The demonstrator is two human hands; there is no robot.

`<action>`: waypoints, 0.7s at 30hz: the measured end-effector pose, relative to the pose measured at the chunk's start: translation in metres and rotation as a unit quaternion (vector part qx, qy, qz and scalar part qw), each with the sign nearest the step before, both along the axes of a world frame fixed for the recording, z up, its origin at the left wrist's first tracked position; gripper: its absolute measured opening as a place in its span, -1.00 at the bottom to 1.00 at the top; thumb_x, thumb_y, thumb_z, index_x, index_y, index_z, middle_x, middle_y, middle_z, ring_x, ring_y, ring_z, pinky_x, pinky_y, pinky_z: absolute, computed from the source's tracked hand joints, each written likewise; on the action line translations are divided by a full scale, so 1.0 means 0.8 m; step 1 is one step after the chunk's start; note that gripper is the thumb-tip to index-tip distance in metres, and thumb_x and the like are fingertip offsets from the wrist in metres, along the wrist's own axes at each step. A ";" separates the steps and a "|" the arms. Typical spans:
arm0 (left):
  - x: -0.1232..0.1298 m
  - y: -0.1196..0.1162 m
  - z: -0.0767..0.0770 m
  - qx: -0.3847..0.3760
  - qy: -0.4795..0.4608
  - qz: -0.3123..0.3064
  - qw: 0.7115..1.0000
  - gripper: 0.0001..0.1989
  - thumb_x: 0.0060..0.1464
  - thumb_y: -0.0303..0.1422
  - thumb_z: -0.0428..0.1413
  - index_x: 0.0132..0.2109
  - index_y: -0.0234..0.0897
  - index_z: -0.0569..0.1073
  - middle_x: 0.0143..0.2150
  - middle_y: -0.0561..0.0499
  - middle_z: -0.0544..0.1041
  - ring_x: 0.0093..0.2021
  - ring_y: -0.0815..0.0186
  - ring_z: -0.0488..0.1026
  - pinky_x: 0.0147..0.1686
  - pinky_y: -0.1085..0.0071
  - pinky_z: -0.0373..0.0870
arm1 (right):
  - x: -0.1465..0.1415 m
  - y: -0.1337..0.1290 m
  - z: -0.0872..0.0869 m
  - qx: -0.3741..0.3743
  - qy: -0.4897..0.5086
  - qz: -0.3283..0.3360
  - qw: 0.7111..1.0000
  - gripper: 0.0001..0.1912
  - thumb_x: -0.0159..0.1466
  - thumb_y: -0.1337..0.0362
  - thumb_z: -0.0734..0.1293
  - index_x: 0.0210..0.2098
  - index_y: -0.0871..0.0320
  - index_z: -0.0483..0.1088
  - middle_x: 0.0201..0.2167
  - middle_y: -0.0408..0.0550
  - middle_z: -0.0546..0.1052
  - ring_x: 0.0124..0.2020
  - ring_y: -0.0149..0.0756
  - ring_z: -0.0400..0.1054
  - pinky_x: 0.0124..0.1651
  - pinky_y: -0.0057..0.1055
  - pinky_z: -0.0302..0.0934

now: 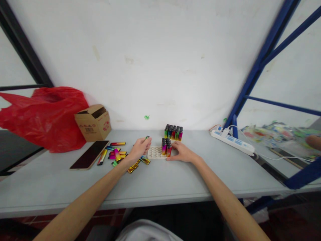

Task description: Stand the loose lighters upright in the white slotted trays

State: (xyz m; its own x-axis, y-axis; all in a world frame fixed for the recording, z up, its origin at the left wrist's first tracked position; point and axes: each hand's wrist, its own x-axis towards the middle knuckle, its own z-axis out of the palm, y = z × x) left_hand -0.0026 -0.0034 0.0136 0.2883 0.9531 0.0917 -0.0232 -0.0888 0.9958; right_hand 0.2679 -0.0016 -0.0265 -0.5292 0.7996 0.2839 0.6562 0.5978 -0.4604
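A pale tray with round holes (154, 153) lies on the table, several colourful lighters (164, 149) upright in its right part. My right hand (181, 152) is at the tray's right end, thumb and fingers apart around its edge. My left hand (140, 149) is closed on a lighter (147, 137), whose dark end shows above the fingers, just left of the tray. Loose lighters (117, 155) are scattered to the left, some partly behind my left hand and forearm. Behind the tray stands a full block of upright lighters (173, 132).
On the left are a dark phone (90, 154), an open cardboard box (93, 123) and a red plastic bag (50, 117). A white power strip (232, 142) lies to the right by the blue frame (260, 63). Another person's hand (314, 142) shows at the right edge.
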 end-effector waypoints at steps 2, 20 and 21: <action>0.001 -0.002 0.003 0.015 0.003 -0.025 1.000 -0.47 0.07 0.08 0.25 -0.51 -0.20 0.24 -0.62 0.20 0.13 -0.66 0.48 0.06 -0.63 0.49 0.00 | 0.001 0.000 0.000 -0.003 0.004 0.005 1.000 -0.31 0.14 -0.14 0.60 0.09 0.17 0.55 -0.10 0.07 0.56 -0.09 -0.06 0.40 0.05 -0.16 0.30; 0.017 -0.008 -0.004 0.069 0.017 -0.057 0.996 -0.63 0.16 0.01 0.27 -0.21 -0.17 0.41 -0.42 0.13 0.39 -0.59 0.44 0.19 -0.61 0.49 0.19 | -0.001 -0.004 0.004 -0.005 0.014 0.007 1.000 -0.35 0.17 -0.08 0.61 0.10 0.18 0.55 -0.05 0.10 0.57 -0.04 -0.04 0.41 0.10 -0.15 0.30; 0.017 -0.009 -0.001 0.103 0.033 -0.051 0.993 -0.65 0.14 -0.02 0.29 -0.27 -0.20 0.45 -0.39 0.07 0.43 -0.50 0.37 0.31 -0.53 0.46 0.30 | -0.001 -0.004 0.004 -0.004 0.015 0.010 1.000 -0.36 0.16 -0.07 0.61 0.10 0.18 0.55 -0.05 0.10 0.57 -0.03 -0.03 0.41 0.10 -0.15 0.30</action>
